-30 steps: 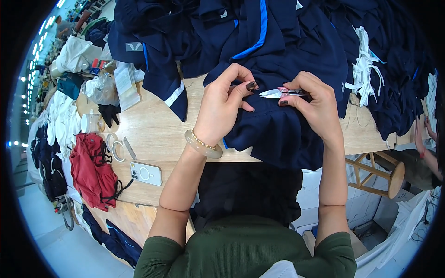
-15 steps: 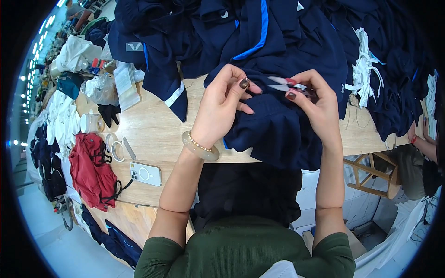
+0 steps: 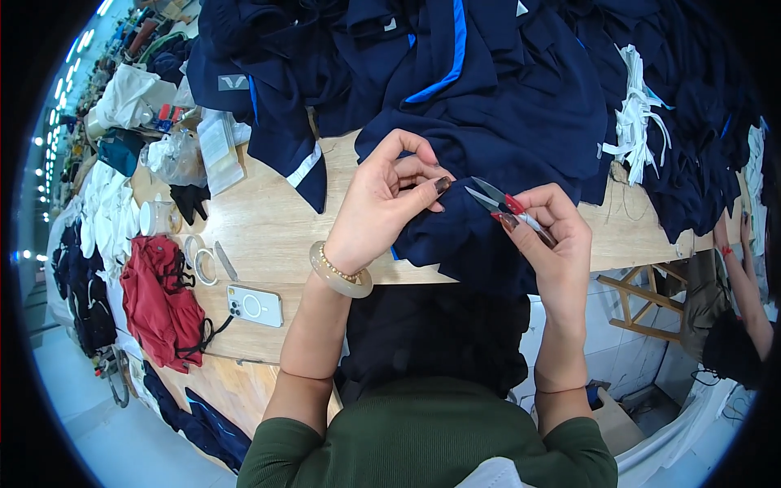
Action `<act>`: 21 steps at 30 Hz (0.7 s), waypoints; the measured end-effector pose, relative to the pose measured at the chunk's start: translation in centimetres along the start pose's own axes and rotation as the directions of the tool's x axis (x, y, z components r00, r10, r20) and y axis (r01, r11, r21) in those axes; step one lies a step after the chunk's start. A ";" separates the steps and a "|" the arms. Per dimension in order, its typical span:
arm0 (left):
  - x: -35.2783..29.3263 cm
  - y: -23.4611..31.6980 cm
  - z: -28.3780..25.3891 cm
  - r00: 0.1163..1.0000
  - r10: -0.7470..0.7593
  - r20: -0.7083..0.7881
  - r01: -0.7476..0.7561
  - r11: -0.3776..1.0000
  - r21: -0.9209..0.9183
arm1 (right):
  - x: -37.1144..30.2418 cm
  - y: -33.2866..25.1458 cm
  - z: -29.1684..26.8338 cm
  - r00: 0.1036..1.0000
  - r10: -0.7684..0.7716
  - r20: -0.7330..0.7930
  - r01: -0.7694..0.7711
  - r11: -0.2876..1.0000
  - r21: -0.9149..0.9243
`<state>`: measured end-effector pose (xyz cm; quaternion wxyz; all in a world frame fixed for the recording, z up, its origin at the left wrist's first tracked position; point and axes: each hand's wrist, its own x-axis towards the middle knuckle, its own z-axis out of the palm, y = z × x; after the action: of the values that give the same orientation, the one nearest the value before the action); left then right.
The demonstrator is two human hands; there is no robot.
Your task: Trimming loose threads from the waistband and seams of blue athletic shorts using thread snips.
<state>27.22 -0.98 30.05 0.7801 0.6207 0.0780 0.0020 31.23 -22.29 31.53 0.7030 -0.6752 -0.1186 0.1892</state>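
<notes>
In my right hand point(image 3: 553, 232) is a pair of thread snips point(image 3: 490, 201) with pointed metal blades and red on the handles. The blades stand slightly apart and point up and left, close to the fingertips of my left hand point(image 3: 399, 191). That hand pinches a fold of a navy garment point(image 3: 464, 232), thumb against fingers; whether a thread is also between them is too small to tell. The garment drapes over the table's near edge. A bangle and a beaded bracelet circle my left wrist.
Navy garments with bright blue trim point(image 3: 443, 77) heap across the far side. White strips point(image 3: 634, 130) lie at the right. On the left are a phone point(image 3: 255, 305), tape rolls point(image 3: 206, 264) and a red cloth bag point(image 3: 163, 301). Another person's arm point(image 3: 744, 285) shows at the far right.
Both my hands have come nearer to me, and the snips have swung to point up and left beside my left fingertips. The person at the right has shifted.
</notes>
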 end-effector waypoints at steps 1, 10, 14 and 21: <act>-0.1 0.0 0.1 1.000 0.006 -0.002 -0.006 1.000 0.001 | 0.1 0.1 0.0 1.000 -0.011 0.015 0.011 1.000 -0.013; -0.4 0.5 0.3 1.000 0.027 0.005 -0.027 0.999 0.022 | 0.7 0.1 0.2 0.998 -0.032 0.063 0.029 0.999 0.043; -0.1 0.2 0.0 0.999 0.042 0.010 -0.042 0.999 0.008 | 1.8 1.7 -0.8 0.992 -0.062 0.114 0.025 0.952 0.305; -0.1 0.8 0.8 0.999 -0.008 -0.041 0.019 0.963 0.269 | 2.8 2.0 -1.4 0.990 -0.137 0.034 0.125 0.961 0.247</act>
<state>27.27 -1.62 31.01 0.6867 0.7204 0.0971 -0.0016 34.15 -22.28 29.25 0.7885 -0.5692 -0.1565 0.1725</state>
